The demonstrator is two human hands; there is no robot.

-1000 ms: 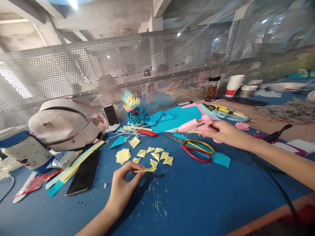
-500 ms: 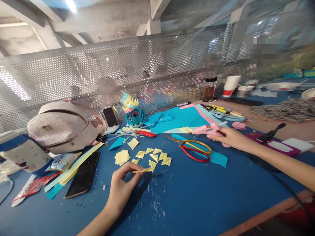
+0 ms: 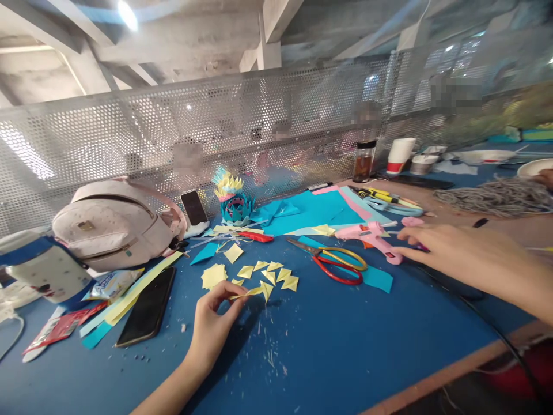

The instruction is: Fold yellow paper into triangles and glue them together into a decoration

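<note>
Left hand (image 3: 211,325) of mine pinches one folded yellow paper piece (image 3: 254,291), several finished ones (image 3: 270,272) lying just beyond, while my open right hand (image 3: 436,245) hovers beside the glue gun (image 3: 367,233), nothing glued yet.

Both forearms cut by the near edge, blue-and-white container (image 3: 38,268) cut at left, figures behind the mesh screen (image 3: 242,127) blurred.

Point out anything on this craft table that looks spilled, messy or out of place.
Tiny paper scraps are strewn over the blue table in front of the left hand, which pinches a folded yellow paper piece. The scissors lie open beside the pink glue gun. Nothing looks damaged.
</note>
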